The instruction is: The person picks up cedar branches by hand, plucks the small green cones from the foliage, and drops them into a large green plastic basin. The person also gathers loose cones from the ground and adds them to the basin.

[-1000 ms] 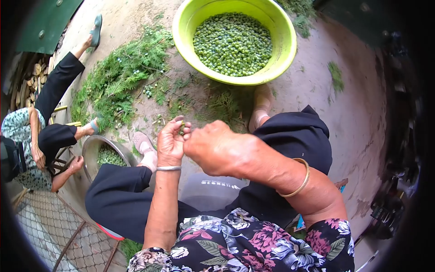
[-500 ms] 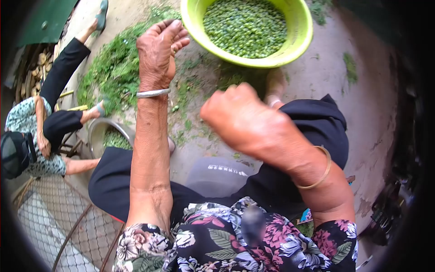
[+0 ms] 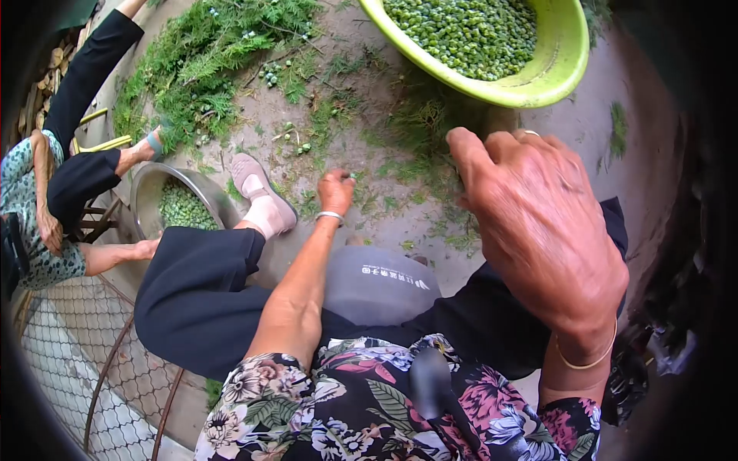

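My left hand (image 3: 336,192), with a silver bangle at the wrist, is low over the ground between my knees. Its fingers are pinched on a small pale-green thing, perhaps a green cone, at the fingertips. My right hand (image 3: 542,223) is large and close to the camera, back upward, above my right thigh. Its index finger stands apart from the others; nothing shows in it, though the palm side is hidden. Beyond it, a yellow-green basin (image 3: 565,73) holds many small green cones (image 3: 469,34). Cut conifer branches (image 3: 192,65) lie in a heap at the upper left.
A metal bowl (image 3: 142,203) of green cones stands beyond my left knee. Another person (image 3: 34,207) sits at the left, legs stretched toward the heap. Wire mesh (image 3: 73,361) lies at lower left. Grey cloth or a seat (image 3: 369,296) shows between my thighs. Loose sprigs litter the ground.
My left hand has dropped from beside the basin to near the ground. My right hand has risen toward the camera and shifted right, its index finger loosened from a fist. The view has tilted.
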The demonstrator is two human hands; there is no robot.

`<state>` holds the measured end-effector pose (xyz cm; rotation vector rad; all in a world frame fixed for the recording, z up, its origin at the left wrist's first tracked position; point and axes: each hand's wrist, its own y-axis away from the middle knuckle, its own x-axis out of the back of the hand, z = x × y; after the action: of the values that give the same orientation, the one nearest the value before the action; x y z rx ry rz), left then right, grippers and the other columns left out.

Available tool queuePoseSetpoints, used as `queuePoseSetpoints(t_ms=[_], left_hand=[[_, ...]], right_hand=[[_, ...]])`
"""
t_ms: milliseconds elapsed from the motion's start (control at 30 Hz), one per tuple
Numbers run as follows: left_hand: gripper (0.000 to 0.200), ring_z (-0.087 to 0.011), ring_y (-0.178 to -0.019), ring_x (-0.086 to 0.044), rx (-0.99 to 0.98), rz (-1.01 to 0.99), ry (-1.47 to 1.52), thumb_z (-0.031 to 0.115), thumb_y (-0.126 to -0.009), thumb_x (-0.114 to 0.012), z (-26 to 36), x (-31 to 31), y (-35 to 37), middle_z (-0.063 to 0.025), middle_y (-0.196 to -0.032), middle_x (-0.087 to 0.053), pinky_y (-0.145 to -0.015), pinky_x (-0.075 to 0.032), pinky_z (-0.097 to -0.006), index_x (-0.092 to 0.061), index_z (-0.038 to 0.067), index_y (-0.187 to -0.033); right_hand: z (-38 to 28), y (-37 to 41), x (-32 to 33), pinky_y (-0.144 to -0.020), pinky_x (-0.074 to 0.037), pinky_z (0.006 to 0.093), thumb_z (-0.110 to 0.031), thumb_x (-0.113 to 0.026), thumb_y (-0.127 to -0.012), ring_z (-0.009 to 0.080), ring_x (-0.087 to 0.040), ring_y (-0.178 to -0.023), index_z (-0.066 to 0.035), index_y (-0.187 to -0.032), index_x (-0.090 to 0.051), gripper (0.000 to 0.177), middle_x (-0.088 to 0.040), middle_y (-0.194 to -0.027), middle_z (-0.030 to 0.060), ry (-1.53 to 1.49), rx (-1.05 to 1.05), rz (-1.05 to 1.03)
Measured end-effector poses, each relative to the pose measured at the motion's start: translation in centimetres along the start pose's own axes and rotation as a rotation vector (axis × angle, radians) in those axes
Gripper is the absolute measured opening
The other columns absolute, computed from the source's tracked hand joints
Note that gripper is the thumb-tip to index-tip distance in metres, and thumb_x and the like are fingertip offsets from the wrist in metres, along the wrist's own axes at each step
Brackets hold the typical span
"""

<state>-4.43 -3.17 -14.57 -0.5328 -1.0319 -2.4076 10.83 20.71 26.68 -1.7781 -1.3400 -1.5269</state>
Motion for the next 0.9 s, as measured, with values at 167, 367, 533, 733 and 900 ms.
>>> queuePoseSetpoints(t_ms=[167,367,533,733,900], left_hand=[[0.016,-0.0436,-0.074,-0.061,-0.136,0.074,-0.454,0.006,-0.069,-0.061,5.3,-1.3,0.6,-0.0258,-0.076,-0.062,-0.065,-0.050,-0.0443,-0.065,0.002,-0.084],[0.021,-0.0345,-0.064,-0.063,0.244,0.141,0.330,0.008,-0.069,-0.060,3.2,1.8,-1.7,-0.0190,-0.066,-0.064,-0.060,-0.049,-0.0412,-0.066,0.000,-0.088],[0.028,-0.0300,-0.060,-0.061,0.255,0.587,0.316,0.016,-0.069,-0.071,-0.3,4.0,-5.1,-0.0177,-0.063,-0.062,-0.061,-0.049,-0.0409,-0.065,-0.007,-0.085],[0.045,-0.0366,-0.067,-0.062,0.597,0.553,0.163,0.021,-0.060,-0.083,3.5,5.0,-7.5,-0.0258,-0.078,-0.064,-0.068,-0.047,-0.0435,-0.064,-0.010,-0.086],[0.021,-0.0338,-0.060,-0.061,0.220,0.654,0.100,0.006,-0.068,-0.069,-0.2,3.4,-8.9,-0.0191,-0.071,-0.062,-0.064,-0.049,-0.0461,-0.059,-0.007,-0.082]], right_hand=[[-0.9,-1.9,0.2,-0.080,-0.042,0.0405,-0.005,-0.061,-0.075,0.0319,-0.057,-0.087,-0.001,-0.110,-0.053,0.036,-0.059,-0.087,0.0146,0.094,-0.122,-0.177],[-1.5,-3.3,0.7,-0.085,-0.042,0.0406,-0.009,-0.065,-0.075,0.0315,-0.057,-0.092,-0.002,-0.118,-0.052,0.046,-0.060,-0.095,0.0149,0.110,-0.156,-0.359],[-2.1,-3.3,0.5,-0.086,-0.042,0.0401,-0.010,-0.067,-0.074,0.0309,-0.057,-0.093,-0.002,-0.118,-0.052,0.048,-0.060,-0.097,0.0144,0.112,-0.157,-0.383],[-1.8,-3.4,0.3,-0.085,-0.042,0.0397,-0.010,-0.068,-0.073,0.0305,-0.057,-0.091,-0.003,-0.118,-0.052,0.048,-0.059,-0.093,0.0139,0.102,-0.153,-0.393],[-1.5,-3.2,0.2,-0.082,-0.042,0.0395,-0.010,-0.067,-0.073,0.0304,-0.057,-0.088,-0.002,-0.116,-0.053,0.047,-0.057,-0.088,0.0137,0.083,-0.136,-0.362]])
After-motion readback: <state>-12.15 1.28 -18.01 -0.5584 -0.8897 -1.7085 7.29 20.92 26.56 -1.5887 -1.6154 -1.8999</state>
